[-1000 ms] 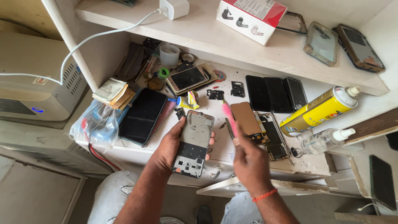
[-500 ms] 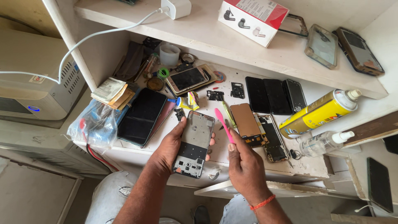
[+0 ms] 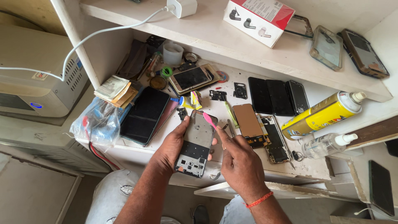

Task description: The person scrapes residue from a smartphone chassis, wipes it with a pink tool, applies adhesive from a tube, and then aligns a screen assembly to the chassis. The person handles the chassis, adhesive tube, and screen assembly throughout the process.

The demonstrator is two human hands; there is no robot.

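Stripped phone frame (image 3: 195, 145) held over counter (image 3: 323, 168) front edge, cradled in left hand (image 3: 172, 145), fingers wrapped round its sides. Right hand (image 3: 240, 164) at 3 o'clock, fingers pinching pink pry tool (image 3: 209, 120) at frame's top edge. Risk: tool slips w/ hard levering, or frame drops off edge. Clutter at 12 & 2 o'clock: loose boards, screens, yellow spray can (image 3: 321, 115). Open room only toward 6.

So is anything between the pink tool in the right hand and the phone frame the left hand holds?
Nothing visible. The pink tool in the right hand already has its tip over the upper edge of the phone frame, which the left hand holds open and uncovered.
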